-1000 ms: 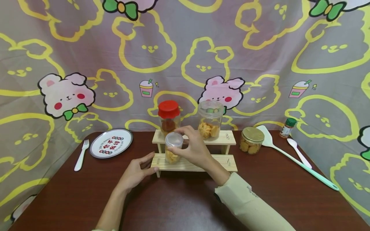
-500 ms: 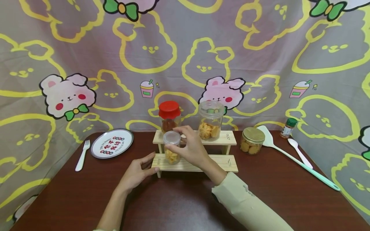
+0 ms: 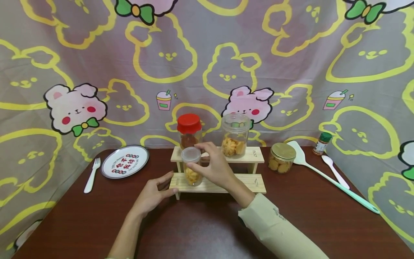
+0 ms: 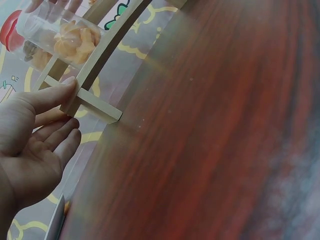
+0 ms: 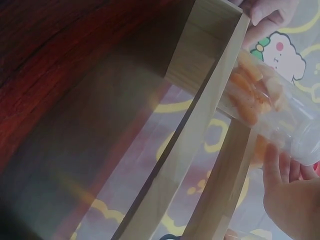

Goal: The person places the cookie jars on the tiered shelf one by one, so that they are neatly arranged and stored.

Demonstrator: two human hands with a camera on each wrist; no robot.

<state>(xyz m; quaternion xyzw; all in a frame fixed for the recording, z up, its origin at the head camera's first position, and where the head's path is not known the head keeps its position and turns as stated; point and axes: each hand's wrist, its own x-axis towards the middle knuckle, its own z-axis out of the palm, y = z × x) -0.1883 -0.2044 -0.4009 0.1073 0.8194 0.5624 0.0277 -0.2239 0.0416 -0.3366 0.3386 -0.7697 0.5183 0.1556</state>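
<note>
My right hand (image 3: 215, 167) holds a small clear jar (image 3: 192, 174) of piped cookies by its upper part, thumb on the near side. The jar, with its translucent lid, stands upright at the left part of the lower board of a two-step wooden rack (image 3: 226, 182). My left hand (image 3: 152, 194) grips the left end of that board. In the left wrist view its thumb (image 4: 57, 95) presses the board's front edge, with the other fingers behind. On the upper board stand a red-lidded jar (image 3: 189, 126) behind the small jar and a larger clear jar (image 3: 235, 138) of cookies to the right.
A gold-lidded cookie jar (image 3: 282, 158) stands right of the rack. Beyond it are a pale green spatula (image 3: 333, 181), a white spoon (image 3: 335, 172) and a green-capped bottle (image 3: 322, 144). A plate (image 3: 125, 161) and a white fork (image 3: 92, 175) lie at left.
The small jar in my right hand has shifted slightly left and toward the front of the lower board. My left hand has stayed at the board's end.
</note>
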